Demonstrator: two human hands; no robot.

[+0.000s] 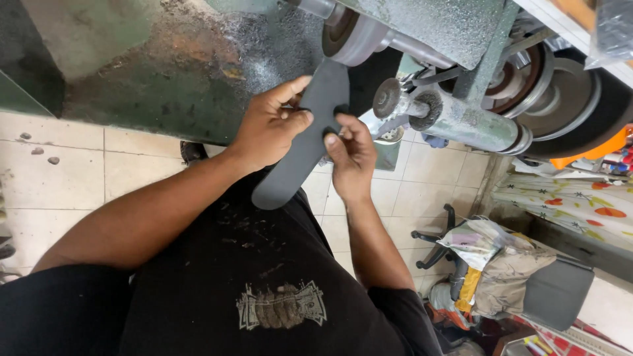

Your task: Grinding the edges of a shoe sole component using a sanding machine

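Two hands, left hand (270, 128) and right hand (351, 157), gripping grey sole (304, 142) against grinding wheel (351, 36), wire brush (428, 105) beside.

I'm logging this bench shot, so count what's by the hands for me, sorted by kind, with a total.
Hands: 2, left hand and right hand, both gripping the sole
Grey sole: 1
Grinding wheel: 1
Wire brush wheels: 2, and
Total: 6

sole (300, 148) middle perhaps behind fingers (333, 140)
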